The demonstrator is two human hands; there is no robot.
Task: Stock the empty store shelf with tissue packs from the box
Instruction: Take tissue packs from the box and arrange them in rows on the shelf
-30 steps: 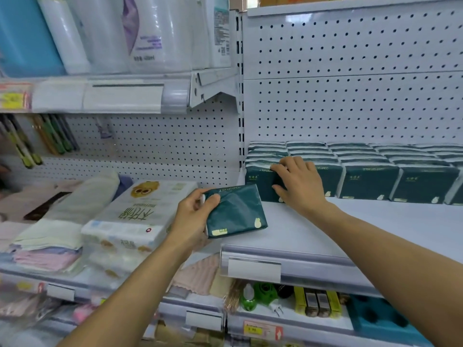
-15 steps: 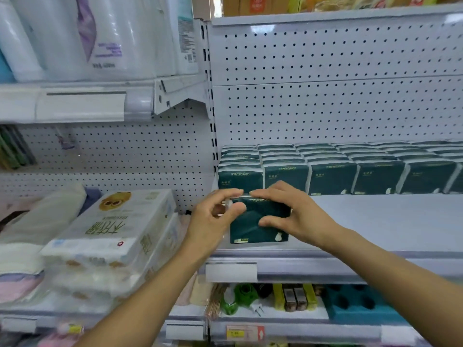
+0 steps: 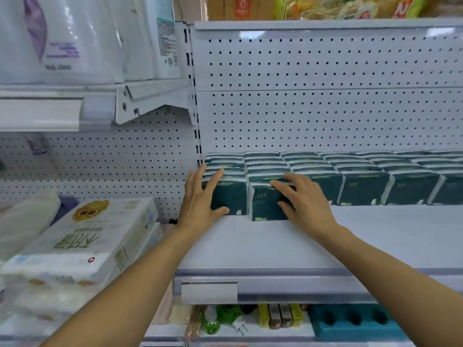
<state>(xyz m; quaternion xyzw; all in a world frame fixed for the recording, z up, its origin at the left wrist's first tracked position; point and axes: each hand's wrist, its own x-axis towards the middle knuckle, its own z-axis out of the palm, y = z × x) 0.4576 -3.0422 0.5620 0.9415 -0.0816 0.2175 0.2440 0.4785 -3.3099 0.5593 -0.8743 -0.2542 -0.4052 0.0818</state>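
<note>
Left hand point(image 3: 200, 199) lies flat, fingers straight, against the far-left pack point(image 3: 230, 196); right hand point(image 3: 298, 199) loosely cups the front pack point(image 3: 265, 206). Push crooked and the row point(image 3: 363, 186) could skew.

White pegboard back panel point(image 3: 325, 78), dotted with small holes; taken as landmark. Left of it, a slotted upright point(image 3: 191, 78) runs top to bottom. Further left, a higher neighbouring shelf point(image 3: 50, 111) on a white bracket point(image 3: 150, 101), carrying large white wrapped bundles point(image 3: 82, 36) with purple print. Below-left of the panel, a white multipack point(image 3: 82, 241) with green characters and a yellow-brown face mark, lying tilted; pale rolled cloth point(image 3: 25, 221) beside it. Above the panel, cardboard point(image 3: 240, 7) and yellow-green packaging point(image 3: 345, 6). Well below the panel: blank price-label holder point(image 3: 209, 293), green bottle point(image 3: 225, 316), yellow items point(image 3: 279, 315), teal tray with round holes point(image 3: 355, 321).
</note>
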